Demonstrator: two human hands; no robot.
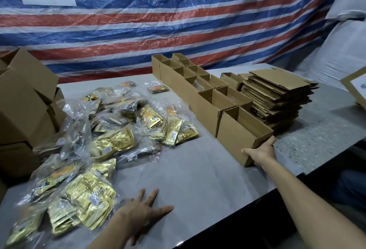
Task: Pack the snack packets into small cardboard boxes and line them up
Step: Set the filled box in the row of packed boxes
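Our right hand (261, 154) grips the near end of the small open brown cardboard box (235, 140), nearest in its row; it seems light and stiff. Our left hand (143, 208) lies open and flat beside the probably slippery golden foil snack packets (112, 144).

Light is dim, cool and diffuse. Shadows on the surface (198, 169) are soft, with a faint one beside the nearest box (235, 136). Glare flares on the plastic bags (79, 122) at the surface's left side. Toward its lower-left corner the bags blur. Wide-angle distortion bows the surface's edges.
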